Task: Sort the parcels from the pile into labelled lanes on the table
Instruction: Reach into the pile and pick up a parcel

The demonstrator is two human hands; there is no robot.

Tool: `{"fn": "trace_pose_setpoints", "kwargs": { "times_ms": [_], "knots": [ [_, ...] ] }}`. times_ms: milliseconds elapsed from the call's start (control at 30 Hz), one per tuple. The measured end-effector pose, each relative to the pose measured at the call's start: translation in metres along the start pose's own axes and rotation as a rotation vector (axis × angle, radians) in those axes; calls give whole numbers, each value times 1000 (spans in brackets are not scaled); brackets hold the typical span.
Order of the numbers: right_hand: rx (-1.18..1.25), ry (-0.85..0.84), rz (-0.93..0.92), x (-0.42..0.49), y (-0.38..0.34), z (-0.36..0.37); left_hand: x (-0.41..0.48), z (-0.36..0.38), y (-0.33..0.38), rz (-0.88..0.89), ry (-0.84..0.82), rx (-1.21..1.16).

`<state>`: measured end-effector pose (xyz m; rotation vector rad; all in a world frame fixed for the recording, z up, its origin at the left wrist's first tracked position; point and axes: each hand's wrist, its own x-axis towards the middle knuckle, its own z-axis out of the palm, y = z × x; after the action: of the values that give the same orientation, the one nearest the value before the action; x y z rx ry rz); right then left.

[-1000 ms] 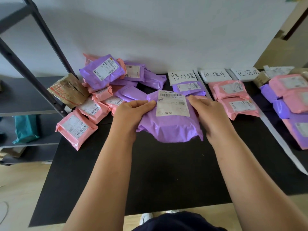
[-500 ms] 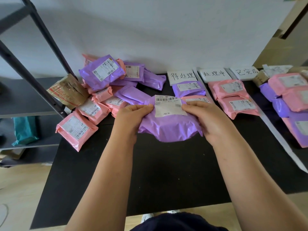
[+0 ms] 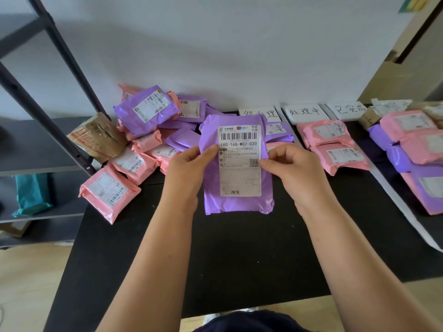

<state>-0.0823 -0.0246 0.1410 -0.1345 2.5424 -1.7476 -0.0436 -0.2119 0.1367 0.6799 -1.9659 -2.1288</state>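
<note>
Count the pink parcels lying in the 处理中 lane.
2. The far parcel lies right below the sign; the near parcel lies against its front edge. Others could be hidden underneath.

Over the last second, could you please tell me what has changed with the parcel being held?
The purple parcel was tipped up from lying almost flat to standing upright, so its label now faces the camera. The left hand and right hand kept hold of its side edges, thumbs on the front. The pile, the lane signs and the pink parcels in the lanes stayed put.
</note>
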Motion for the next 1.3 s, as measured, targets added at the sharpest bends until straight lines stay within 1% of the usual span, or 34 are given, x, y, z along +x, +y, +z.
{"fn": "trace_pose_setpoints", "kwargs": {
  "times_ms": [133, 300, 433, 533, 600, 700, 767, 867, 933, 1033, 1133, 1300],
  "knots": [
    [-62, 20, -18, -2, 2, 2, 1, -3, -2, -1, 9, -75],
    [-103, 44, -34, -4, 2, 4, 2, -5, -2, 20, 5, -84],
    [-106, 74, -1, -7, 0, 5, 3, -6, -2, 55, -10, -54],
    [-73, 159, 5, -12, -4, 4, 4, -7, -4, 123, 2, 60],
    [-112, 210, -70, -15, -7, 2, 3, -7, -3, 187, 23, 190],
    [-321, 282, -288, -20, -10, 3, 0, -5, -3, 246, 11, 345],
    [-450, 285, -375, -24, -7, 6, -4, -1, -3, 270, -21, 418],
    [-566, 265, -364, -33, 1, 11, -10, 5, -4, 304, -91, 520],
    [-605, 303, -372, -39, 8, 12, -12, 9, -5, 326, -121, 569],
    [-615, 386, -349, -50, 17, 8, -16, 16, -8, 351, -154, 635],
    [-597, 423, -291, -61, 22, 1, -24, 25, -8, 374, -210, 639],
    [-530, 486, -248, -77, 28, -17, -37, 49, -9, 398, -274, 635]
  ]
}}
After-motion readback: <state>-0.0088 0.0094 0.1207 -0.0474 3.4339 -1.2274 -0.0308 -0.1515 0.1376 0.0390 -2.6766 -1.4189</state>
